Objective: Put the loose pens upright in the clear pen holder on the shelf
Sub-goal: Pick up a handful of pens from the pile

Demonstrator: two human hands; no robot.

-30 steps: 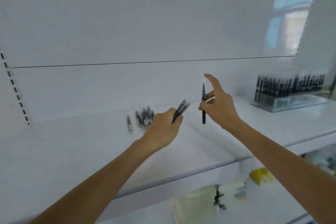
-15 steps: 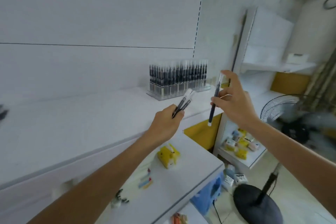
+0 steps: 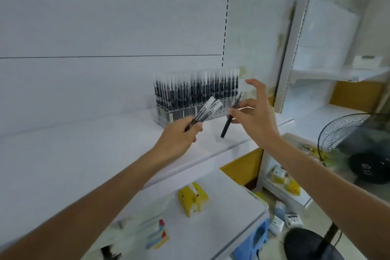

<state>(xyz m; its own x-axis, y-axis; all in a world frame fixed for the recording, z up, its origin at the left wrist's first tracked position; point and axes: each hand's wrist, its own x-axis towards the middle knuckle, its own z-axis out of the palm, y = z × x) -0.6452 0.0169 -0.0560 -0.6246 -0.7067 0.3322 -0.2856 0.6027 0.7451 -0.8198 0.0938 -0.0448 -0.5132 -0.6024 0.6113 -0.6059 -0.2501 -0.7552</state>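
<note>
Pen holder (image 3: pixel 163 115): stands at the back right corner of the shelf (image 3: pixel 84 154), its rows packed with upright pens (image 3: pixel 190 93); whether any slots are free is too blurred to tell.
Left hand (image 3: pixel 179 139): you grip a small bundle of pens (image 3: pixel 205 110), clear caps angled up toward the holder's front.
Right hand (image 3: pixel 255 118): you pinch one dark pen (image 3: pixel 226 124) mid-barrel, other fingers spread; it hangs tilted, just in front of the holder's right end.
Progress: mostly done, by the look of it; the pens in your hands remain unplaced.
</note>
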